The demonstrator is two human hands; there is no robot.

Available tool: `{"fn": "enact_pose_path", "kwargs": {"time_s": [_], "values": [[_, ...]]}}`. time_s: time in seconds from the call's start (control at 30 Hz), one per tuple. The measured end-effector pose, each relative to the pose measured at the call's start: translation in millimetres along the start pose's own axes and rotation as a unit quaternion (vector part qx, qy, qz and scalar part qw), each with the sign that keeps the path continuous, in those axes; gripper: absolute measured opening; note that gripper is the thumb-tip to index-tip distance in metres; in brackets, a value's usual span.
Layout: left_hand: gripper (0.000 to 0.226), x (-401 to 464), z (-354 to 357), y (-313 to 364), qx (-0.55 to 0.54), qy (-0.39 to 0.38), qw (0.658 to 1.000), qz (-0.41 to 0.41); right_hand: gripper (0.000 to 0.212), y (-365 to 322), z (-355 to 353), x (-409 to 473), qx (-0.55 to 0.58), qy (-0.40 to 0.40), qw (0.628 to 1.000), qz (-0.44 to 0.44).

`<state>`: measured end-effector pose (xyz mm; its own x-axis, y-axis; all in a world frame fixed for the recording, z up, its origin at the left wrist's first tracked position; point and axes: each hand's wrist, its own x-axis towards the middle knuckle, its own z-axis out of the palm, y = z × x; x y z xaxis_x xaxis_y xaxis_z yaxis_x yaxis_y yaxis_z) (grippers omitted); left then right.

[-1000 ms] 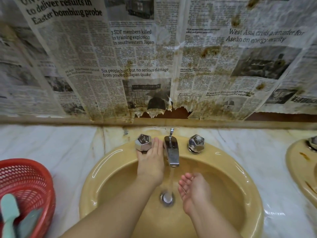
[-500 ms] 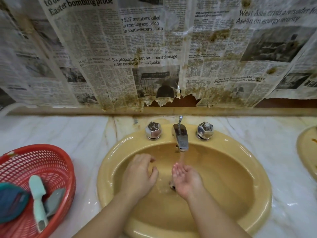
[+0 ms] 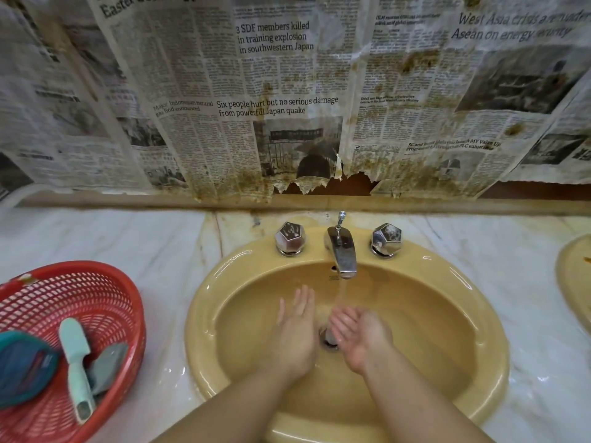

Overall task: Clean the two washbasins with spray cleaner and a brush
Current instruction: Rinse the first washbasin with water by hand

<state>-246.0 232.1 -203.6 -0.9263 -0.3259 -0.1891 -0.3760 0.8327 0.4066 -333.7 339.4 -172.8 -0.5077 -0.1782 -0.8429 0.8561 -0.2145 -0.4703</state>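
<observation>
Apparently late: both hands, left hand (image 3: 295, 334) flat and right hand (image 3: 359, 335) cupped, grasped nothing under the running tap (image 3: 342, 254) inside the near washbasin (image 3: 479, 330); brush (image 3: 75, 362) lay in the basket (image 3: 105, 292) to their left; second washbasin (image 3: 575, 282), stained, stayed right

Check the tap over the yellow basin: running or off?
Running. A thin stream falls from the tap spout onto the cupped right hand above the drain of the yellow basin.
</observation>
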Motion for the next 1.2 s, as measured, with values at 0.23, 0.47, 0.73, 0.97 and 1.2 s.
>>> {"fn": "enact_pose_path", "kwargs": {"time_s": [0.23,0.47,0.73,0.97,1.2], "values": [[0.028,35,-14,62,-0.750,-0.007,0.563,-0.347,0.027,-2,-4,-12,-0.046,0.037,0.997,-0.059],[0.033,40,-18,70,-0.881,-0.049,0.304,-0.358,0.024,-14,-30,-7,-0.232,0.048,0.951,-0.198],[0.025,20,-67,54,-0.878,0.030,0.316,-0.359,0.018,-39,-41,-23,-0.429,0.023,0.823,-0.372],[0.021,64,-164,124,-0.857,0.026,0.467,-0.215,0.053,-86,-14,-21,-0.545,0.084,0.589,-0.591],[0.037,111,-136,174,-0.724,-0.030,0.667,-0.173,0.076,-127,1,13,-0.701,0.072,0.502,-0.501]]}}
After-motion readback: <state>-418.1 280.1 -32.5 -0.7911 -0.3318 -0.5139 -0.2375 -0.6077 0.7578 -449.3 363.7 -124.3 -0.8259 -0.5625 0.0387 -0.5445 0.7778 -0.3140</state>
